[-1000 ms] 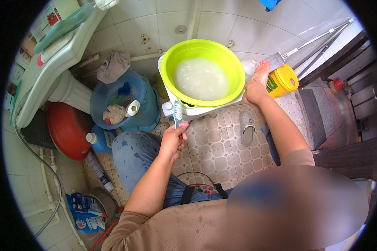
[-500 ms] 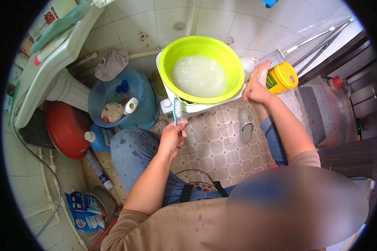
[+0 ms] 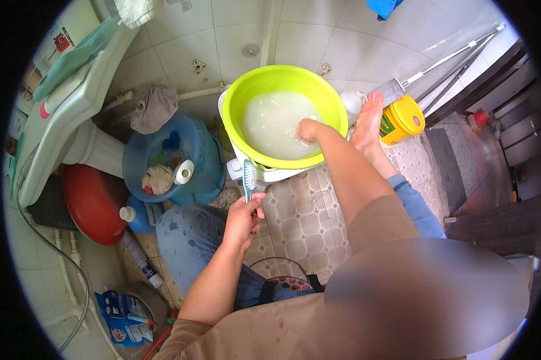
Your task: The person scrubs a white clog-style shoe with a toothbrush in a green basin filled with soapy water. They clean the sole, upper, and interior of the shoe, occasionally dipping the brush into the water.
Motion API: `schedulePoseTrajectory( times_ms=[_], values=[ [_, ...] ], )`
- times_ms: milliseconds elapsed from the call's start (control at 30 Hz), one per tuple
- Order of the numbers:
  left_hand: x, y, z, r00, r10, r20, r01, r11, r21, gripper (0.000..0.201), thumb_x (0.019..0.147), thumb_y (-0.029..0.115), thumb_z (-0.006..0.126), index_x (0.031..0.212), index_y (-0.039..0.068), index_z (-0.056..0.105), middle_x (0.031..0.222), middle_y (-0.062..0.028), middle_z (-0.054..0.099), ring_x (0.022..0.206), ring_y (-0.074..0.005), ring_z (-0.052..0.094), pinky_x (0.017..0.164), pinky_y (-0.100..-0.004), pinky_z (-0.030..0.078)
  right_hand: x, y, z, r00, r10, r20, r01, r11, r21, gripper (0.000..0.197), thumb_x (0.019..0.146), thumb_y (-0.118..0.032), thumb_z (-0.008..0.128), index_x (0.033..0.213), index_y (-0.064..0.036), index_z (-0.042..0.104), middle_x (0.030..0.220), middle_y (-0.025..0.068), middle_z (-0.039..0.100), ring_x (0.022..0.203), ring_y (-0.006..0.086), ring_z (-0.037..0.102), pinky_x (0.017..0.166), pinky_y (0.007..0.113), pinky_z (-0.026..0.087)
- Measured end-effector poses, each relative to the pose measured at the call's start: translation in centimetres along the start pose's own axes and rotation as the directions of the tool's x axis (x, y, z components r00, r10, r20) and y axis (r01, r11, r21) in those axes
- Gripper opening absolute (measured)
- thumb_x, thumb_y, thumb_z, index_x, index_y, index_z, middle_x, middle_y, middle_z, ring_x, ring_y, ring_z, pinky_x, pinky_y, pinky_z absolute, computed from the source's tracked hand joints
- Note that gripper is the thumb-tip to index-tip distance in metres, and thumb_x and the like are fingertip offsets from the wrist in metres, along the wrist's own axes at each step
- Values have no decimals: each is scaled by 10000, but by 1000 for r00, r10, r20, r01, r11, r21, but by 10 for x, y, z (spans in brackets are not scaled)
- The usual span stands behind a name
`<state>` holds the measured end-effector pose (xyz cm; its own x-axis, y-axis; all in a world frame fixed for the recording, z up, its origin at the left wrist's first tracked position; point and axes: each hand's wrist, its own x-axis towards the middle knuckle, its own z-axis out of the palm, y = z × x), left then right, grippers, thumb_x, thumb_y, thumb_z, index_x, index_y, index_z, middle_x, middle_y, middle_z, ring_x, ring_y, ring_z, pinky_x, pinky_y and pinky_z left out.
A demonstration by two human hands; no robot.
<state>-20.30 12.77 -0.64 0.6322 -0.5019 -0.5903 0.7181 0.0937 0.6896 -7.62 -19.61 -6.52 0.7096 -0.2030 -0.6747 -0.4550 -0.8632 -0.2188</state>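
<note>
My left hand (image 3: 240, 222) is closed around the handle of a toothbrush (image 3: 249, 180), green with white bristles, held upright just in front of the basin. A large lime-green basin (image 3: 336, 99) holds cloudy, whitish water (image 3: 270, 126) with some bubbles. My right hand (image 3: 309, 130) reaches over the near right rim and dips into the water; its fingers are hidden below the surface. Right of the basin is my bare right foot (image 3: 368, 127), below a rolled-up jeans leg.
A white stand (image 3: 270, 175) carries the basin. Left of it are a blue bucket (image 3: 204, 174) with cloths and a white bottle, a red basin (image 3: 93, 207) and a washbasin (image 3: 96, 75). Beyond my foot stand a yellow bucket (image 3: 407, 117) and a mop (image 3: 393, 91).
My right hand has left the bare foot and moved left into the basin's water. The left hand keeps the toothbrush, slightly lower in view.
</note>
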Motion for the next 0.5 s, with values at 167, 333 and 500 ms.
schedulePoseTrajectory(
  times_ms=[167,333,500],
  values=[
    [-2,3,1,1000,6,25,-5,1000,-29,173,875,111,476,1016,44,551,598,6,481,411,-47,282,377,-200,207,-28,13,-7,847,-177,-501,138,984,-114,249,841,-264,529,904,-42,622,888,165,637,818,345,612,746,440,462],
    [-2,0,0,1000,5,25,-5,1000,-21,176,875,112,475,1018,43,550,598,7,479,414,-49,287,375,-199,211,-123,20,-26,344,-216,-914,181,970,-161,199,844,-217,497,796,-37,567,829,141,606,800,342,578,755,456,449],
    [0,-3,2,999,-4,43,4,1000,-5,169,879,118,481,1015,51,555,611,5,493,429,-47,309,381,-202,228,-140,114,-35,632,-565,-531,77,727,-683,168,782,-166,517,810,-33,617,802,110,584,872,275,548,862,409,406]
  ],
)
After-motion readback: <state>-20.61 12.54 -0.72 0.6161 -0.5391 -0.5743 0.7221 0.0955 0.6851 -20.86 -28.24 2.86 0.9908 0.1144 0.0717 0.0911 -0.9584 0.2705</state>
